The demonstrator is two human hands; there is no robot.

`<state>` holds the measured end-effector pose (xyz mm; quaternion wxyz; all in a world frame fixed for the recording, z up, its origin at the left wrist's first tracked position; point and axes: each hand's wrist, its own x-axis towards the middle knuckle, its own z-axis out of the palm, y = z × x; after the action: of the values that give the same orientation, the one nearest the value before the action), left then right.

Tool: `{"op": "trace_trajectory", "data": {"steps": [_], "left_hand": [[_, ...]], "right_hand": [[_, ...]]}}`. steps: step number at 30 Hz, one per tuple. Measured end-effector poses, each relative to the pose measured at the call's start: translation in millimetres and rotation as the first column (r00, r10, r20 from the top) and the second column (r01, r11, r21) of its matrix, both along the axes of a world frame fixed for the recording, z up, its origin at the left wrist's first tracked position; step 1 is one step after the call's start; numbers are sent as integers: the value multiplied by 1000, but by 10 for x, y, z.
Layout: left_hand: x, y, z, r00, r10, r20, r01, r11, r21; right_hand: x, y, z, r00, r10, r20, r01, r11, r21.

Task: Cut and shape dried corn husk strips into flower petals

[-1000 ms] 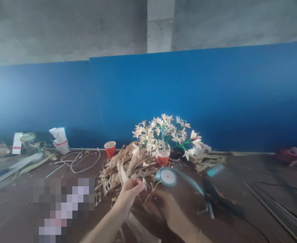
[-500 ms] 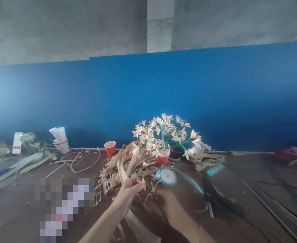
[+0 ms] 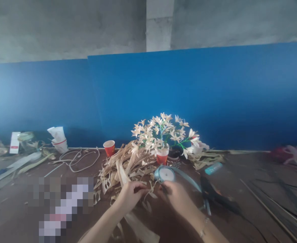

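My left hand is closed in a pinch on a pale dried leaf strip that trails back toward me over the brown table. My right hand is closed too, its fingertips close to the left ones, gripping something small that I cannot make out. Both hands sit at the near edge of a heap of dried leaves. A roll of light blue ribbon lies just beyond my right hand.
A red cup holds a bunch of cream handmade flowers; another red cup stands to its left. A black glue gun lies right of my hands. A white cord, stacked cups and a blue wall are behind.
My right hand has risen from low on the table and come up close to the left hand. The left hand has dropped slightly with the leaf strip still in its fingers.
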<state>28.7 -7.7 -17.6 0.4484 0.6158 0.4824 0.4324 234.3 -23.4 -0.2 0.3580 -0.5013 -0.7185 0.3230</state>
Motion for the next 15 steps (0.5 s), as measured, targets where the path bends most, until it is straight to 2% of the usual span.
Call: {"op": "trace_trajectory", "data": {"steps": [4,9,12,15], "left_hand": [[-24,15,-33,999,-26,-36,27,999,29],[-46,20,-2,986,45,-161,-22,990,141],[-25,-18,27,981,-12,-194,52,978,200],[9,-65,46,962,-58,-266,127,959,253]], "right_hand": [[-6,4,-5,1000,3,31,-4,1000,16],[-27,18,-34,995,-75,62,73,997,31],[-115,15,-125,990,-119,72,118,993,15],[-234,-4,-197,982,-113,150,103,992,69]]}}
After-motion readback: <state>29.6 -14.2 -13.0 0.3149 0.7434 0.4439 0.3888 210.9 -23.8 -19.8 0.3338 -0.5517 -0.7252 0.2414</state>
